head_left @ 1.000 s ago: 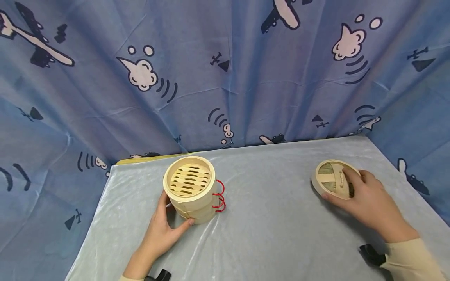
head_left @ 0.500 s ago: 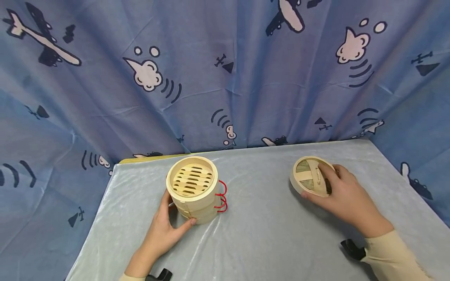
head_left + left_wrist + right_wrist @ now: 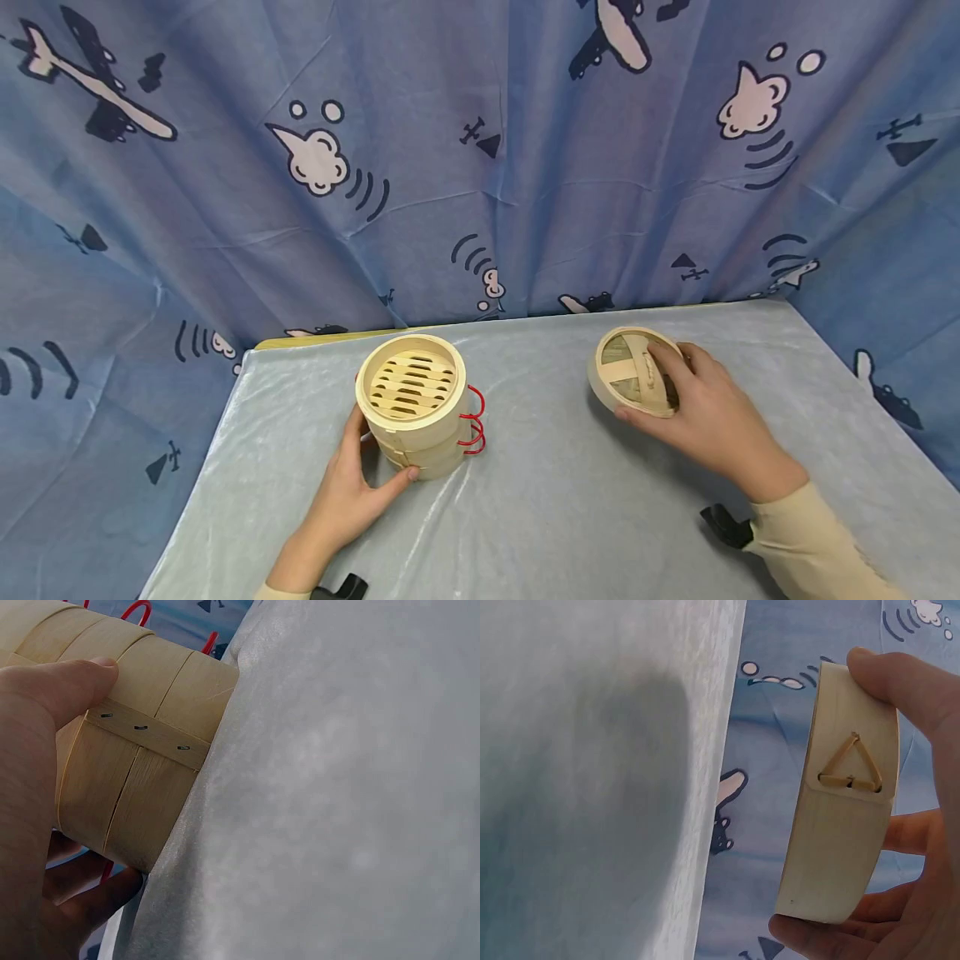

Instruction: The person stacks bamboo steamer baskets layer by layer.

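A bamboo steamer [image 3: 420,442] of stacked round tiers stands upright on the cloth, its slatted floor facing up and red loops on its sides. My left hand [image 3: 341,500] holds it low from the left; in the left wrist view the thumb presses the stapled wall and the other fingers curve round the far side. To the right, my right hand [image 3: 705,417] grips the round woven steamer lid [image 3: 621,372] by its rim, thumb on the near edge. The lid is tilted and held above the cloth, as the right wrist view shows the lid's side [image 3: 840,847] clear of the surface.
A pale grey velvety cloth [image 3: 540,517] covers the table. Behind and at both sides hangs a blue curtain [image 3: 420,167] printed with planes and clouds. A yellowish strip [image 3: 315,340] shows along the table's back left edge.
My right hand has carried the steamer lid leftward, toward the steamer. The left hand keeps its hold on the steamer, which stays in place; the head view has shifted slightly.
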Demonstrator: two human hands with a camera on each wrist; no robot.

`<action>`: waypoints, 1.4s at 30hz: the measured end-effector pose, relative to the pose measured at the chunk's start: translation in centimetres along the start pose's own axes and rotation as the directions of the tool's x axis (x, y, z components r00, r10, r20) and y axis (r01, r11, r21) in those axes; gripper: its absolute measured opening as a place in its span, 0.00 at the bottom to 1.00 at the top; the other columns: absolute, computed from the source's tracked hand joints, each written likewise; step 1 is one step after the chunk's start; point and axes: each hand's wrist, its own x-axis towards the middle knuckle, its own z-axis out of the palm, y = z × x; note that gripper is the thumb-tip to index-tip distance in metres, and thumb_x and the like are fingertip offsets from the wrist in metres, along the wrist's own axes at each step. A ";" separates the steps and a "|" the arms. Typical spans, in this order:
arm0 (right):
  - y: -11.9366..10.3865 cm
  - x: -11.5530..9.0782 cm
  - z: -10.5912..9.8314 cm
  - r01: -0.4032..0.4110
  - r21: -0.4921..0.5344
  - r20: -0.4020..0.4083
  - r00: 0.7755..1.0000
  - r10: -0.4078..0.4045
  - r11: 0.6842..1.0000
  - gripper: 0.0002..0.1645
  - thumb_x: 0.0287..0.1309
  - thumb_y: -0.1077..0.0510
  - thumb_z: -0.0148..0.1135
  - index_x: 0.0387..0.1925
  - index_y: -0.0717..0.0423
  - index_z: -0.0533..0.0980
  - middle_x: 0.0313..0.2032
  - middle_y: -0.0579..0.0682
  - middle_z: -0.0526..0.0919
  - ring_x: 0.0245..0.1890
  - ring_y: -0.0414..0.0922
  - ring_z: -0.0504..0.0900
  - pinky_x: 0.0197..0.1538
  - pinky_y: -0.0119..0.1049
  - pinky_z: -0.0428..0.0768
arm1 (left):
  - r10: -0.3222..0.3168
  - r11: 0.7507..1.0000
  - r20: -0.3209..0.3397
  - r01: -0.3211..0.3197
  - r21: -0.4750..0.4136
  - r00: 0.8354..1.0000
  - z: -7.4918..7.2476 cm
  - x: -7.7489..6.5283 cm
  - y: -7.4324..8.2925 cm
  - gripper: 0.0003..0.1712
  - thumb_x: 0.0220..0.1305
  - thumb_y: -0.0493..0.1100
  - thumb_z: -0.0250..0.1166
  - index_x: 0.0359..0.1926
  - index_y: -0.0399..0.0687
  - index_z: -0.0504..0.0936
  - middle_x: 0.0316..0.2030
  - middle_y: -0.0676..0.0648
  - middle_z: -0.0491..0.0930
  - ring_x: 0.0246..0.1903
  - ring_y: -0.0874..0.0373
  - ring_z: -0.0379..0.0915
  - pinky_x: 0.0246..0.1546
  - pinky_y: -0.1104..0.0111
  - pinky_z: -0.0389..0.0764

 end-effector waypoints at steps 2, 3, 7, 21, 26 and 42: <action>-0.5 0.2 0.1 0.006 0.004 0.000 1.000 -0.006 1.000 0.59 0.47 0.31 0.86 0.73 0.56 0.74 0.57 0.67 0.77 0.52 0.67 0.78 0.47 0.69 0.80 | 0.004 1.000 0.003 -0.004 -0.002 1.000 0.0 0.0 0.0 0.74 0.53 0.44 0.89 0.90 0.58 0.48 0.79 0.50 0.66 0.67 0.51 0.74 0.68 0.65 0.78; -0.7 0.3 0.2 0.008 0.008 0.001 1.000 -0.008 1.000 0.59 0.47 0.31 0.86 0.73 0.56 0.73 0.57 0.67 0.77 0.52 0.67 0.78 0.47 0.69 0.80 | 0.006 1.000 0.004 -0.006 -0.003 1.000 0.1 0.0 0.0 0.74 0.53 0.44 0.89 0.90 0.58 0.48 0.80 0.50 0.66 0.68 0.51 0.74 0.68 0.68 0.77; -1.7 0.8 0.4 0.022 0.027 0.005 1.000 -0.022 0.999 0.60 0.48 0.31 0.85 0.75 0.55 0.73 0.57 0.65 0.77 0.51 0.65 0.79 0.47 0.67 0.80 | 0.004 1.000 0.007 -0.004 0.000 1.000 0.1 -0.1 -0.1 0.75 0.53 0.44 0.89 0.90 0.58 0.48 0.80 0.50 0.66 0.67 0.51 0.74 0.68 0.73 0.75; -5.6 3.9 1.6 0.067 0.063 0.045 0.997 -0.070 0.996 0.58 0.51 0.26 0.81 0.76 0.47 0.73 0.61 0.63 0.77 0.54 0.62 0.79 0.50 0.63 0.82 | -0.006 1.000 0.016 0.006 0.005 1.000 0.0 0.3 -0.1 0.73 0.54 0.46 0.89 0.89 0.59 0.48 0.78 0.49 0.69 0.69 0.50 0.74 0.68 0.63 0.78; -6.9 4.7 1.8 0.107 0.077 0.035 0.993 -0.110 0.991 0.58 0.52 0.26 0.81 0.77 0.49 0.72 0.63 0.64 0.76 0.55 0.63 0.79 0.52 0.64 0.82 | -0.026 0.999 0.025 0.025 0.021 0.999 0.0 0.2 -0.1 0.73 0.55 0.47 0.88 0.89 0.61 0.48 0.77 0.49 0.70 0.68 0.51 0.75 0.66 0.50 0.79; -10.6 6.9 1.3 0.218 0.073 0.002 0.976 -0.219 0.973 0.62 0.49 0.22 0.78 0.77 0.50 0.72 0.65 0.64 0.74 0.56 0.64 0.79 0.54 0.66 0.84 | -0.032 0.999 0.021 0.031 0.038 0.999 0.0 -0.1 -0.3 0.73 0.55 0.47 0.88 0.90 0.59 0.47 0.77 0.46 0.70 0.68 0.49 0.76 0.67 0.50 0.79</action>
